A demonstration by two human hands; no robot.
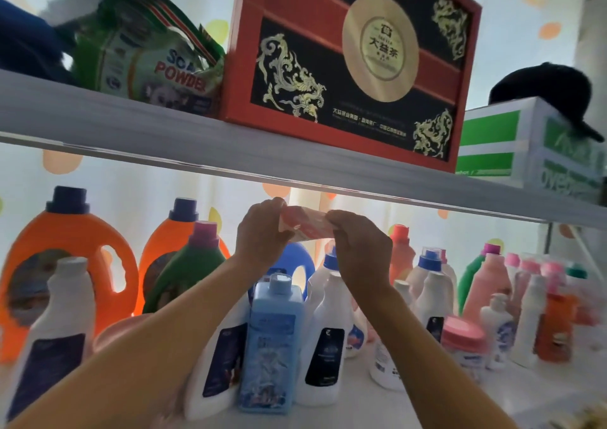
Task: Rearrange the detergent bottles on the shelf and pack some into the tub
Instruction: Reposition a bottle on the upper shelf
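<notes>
both hands are raised just under the upper white shelf board point(197, 153), the left hand point(259, 235) and right hand point(358, 248) pinching a small pink-and-white flat packet point(303, 226) by its two ends, likely steadying it to read or place. the plastic detergent bottles point(272, 340) stand below the fingers, untouched; no tub is clearly visible.

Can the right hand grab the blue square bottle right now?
Probably not yet. The right hand and left hand both pinch a small pink packet above the blue square bottle. The path down looks free once it lets go.
</notes>
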